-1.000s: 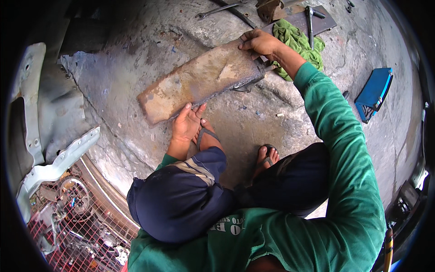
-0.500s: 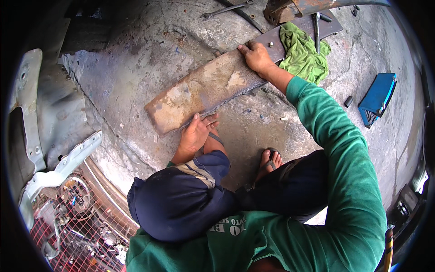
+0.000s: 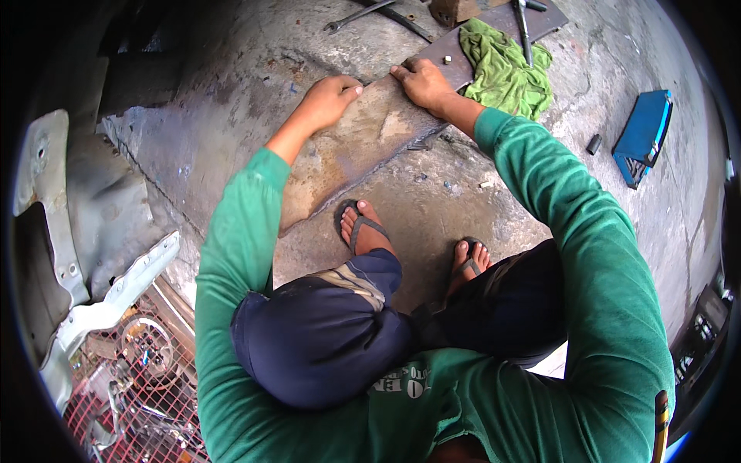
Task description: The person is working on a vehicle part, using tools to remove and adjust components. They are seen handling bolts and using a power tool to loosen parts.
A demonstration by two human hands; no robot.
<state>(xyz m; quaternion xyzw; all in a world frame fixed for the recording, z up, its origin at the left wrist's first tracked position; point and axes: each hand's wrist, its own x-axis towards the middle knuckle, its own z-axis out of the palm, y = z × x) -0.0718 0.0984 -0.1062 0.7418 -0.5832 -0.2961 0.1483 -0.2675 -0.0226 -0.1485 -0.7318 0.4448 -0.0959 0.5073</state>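
Note:
A long, flat, rust-stained plate (image 3: 374, 148) lies slantwise on the concrete in front of my feet, its near left end partly behind my left sleeve. My left hand (image 3: 330, 103) is at its far edge, thumb over the top and fingers curled at the edge, partly hidden. Farther right, my right hand (image 3: 423, 85) grips the same far edge, its fingertips bent over it. Just beyond that hand, a small pale nut-like piece (image 3: 448, 59) sits on the plate. A green cloth (image 3: 505, 73) drapes over the plate's right part, with a metal-handled tool (image 3: 525, 35) lying across it.
A wrench (image 3: 359, 15) and a dark bar lie at the far side. To the right are an open blue case (image 3: 644, 135) and a black socket-like cylinder (image 3: 593, 144). Bent metal panels (image 3: 54, 201) and a red mesh crate (image 3: 147, 401) of parts stand at left.
My left hand has moved from the plate's near left end up to its far edge, beside my right hand. My right hand keeps its hold, and the view has shifted slightly.

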